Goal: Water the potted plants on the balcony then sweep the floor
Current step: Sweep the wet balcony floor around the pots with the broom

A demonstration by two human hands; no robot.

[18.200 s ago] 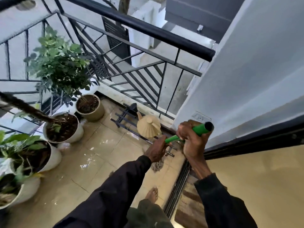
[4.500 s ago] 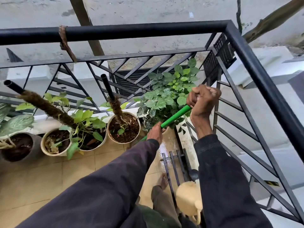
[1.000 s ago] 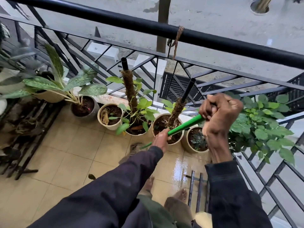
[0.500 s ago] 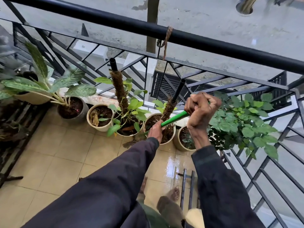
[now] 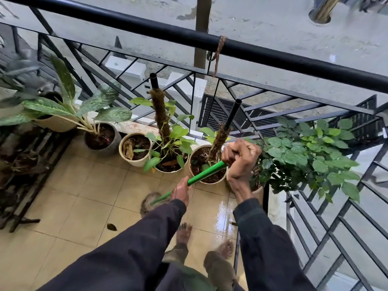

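Observation:
Both hands hold a green mop handle (image 5: 206,172) that slants down to the left. My right hand (image 5: 241,159) grips its top end; my left hand (image 5: 181,191) grips it lower down. The grey stringy mop head (image 5: 149,201) rests on the beige tiled floor (image 5: 79,198) just left of my left sleeve, blurred. Several potted plants stand in a row along the railing: a broad-leaved one in a grey pot (image 5: 100,137), a cream pot (image 5: 134,149), two white pots with moss poles (image 5: 168,160) (image 5: 206,164), and a bushy plant (image 5: 310,152).
The black metal railing (image 5: 231,46) closes the balcony ahead and on the right. A dark metal rack (image 5: 27,164) with plants stands at the left. The tiles near my bare feet (image 5: 184,229) shine wet (image 5: 222,215). One fallen leaf (image 5: 111,227) lies on the floor.
The mop head has slid left and back from the pots over the tiles. Both hands have come lower and nearer, still on the handle, and the view has tilted down a little.

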